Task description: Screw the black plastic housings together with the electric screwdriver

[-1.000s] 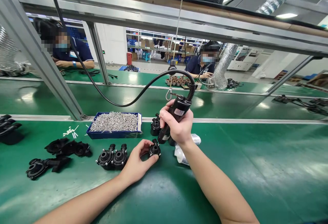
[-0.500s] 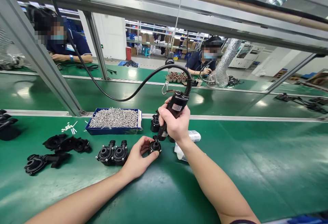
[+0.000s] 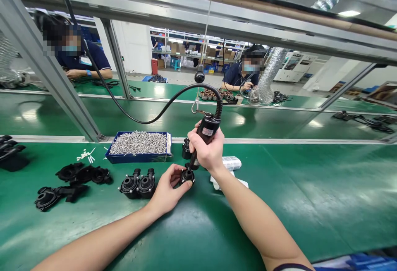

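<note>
Green conveyor belt (image 3: 310, 188) fills view. Blue tray of screws (image 3: 138, 147) at 10 o'clock from hands, near far edge. Pair of black pump housings (image 3: 138, 184) just beside left hand, at 9 o'clock. Right hand (image 3: 206, 151) closed in fist around electric screwdriver (image 3: 203, 138), tilted, tip down on small pump housing (image 3: 187, 176). Left hand (image 3: 167, 192) half open, fingertips pinch this housing on belt, centre of view.
</note>
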Demonstrator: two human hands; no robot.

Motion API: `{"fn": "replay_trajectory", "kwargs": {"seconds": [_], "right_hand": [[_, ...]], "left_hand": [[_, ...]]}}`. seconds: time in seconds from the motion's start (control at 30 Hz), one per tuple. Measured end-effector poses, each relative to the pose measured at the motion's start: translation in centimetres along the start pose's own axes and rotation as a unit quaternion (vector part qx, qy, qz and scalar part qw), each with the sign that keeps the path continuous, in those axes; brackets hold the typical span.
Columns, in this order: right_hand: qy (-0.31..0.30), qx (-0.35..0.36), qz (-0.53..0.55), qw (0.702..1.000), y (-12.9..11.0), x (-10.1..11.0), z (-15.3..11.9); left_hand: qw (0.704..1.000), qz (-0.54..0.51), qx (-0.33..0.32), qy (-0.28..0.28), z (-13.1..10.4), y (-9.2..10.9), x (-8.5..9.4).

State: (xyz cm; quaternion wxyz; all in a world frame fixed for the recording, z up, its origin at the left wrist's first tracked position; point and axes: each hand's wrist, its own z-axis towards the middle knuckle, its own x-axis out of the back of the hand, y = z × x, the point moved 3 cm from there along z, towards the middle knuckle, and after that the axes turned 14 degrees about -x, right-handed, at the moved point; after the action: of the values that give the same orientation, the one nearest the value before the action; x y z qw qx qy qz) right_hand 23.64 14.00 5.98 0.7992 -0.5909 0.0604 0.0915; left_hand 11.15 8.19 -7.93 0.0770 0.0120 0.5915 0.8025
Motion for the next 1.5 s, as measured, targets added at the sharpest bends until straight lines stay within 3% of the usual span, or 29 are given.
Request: {"fn": "replay_trajectory", "kwargs": {"seconds": [0.2,0.4,0.67,1.5], "right_hand": [[-0.002,0.003,-0.016,1.0,-1.3,0.4,-0.3],[-0.051,0.023,0.023,0.998,-3.5,-0.2,-2.5],[-0.075,0.01,0.041,0.996,-2.1,-1.1,-2.7],[-0.092,0.012,0.038,0.995,-1.4,-2.2,-3.2]], "left_hand": [[0.999,-0.007,-0.013,-0.028,-0.2,-0.2,-0.1],[0.997,0.002,-0.058,-0.054,-0.3,-0.1,-0.6],[0.995,-0.015,-0.065,-0.071,-0.4,0.0,-0.7],[0.997,-0.012,-0.058,-0.055,-0.3,0.5,-1.0]]}}
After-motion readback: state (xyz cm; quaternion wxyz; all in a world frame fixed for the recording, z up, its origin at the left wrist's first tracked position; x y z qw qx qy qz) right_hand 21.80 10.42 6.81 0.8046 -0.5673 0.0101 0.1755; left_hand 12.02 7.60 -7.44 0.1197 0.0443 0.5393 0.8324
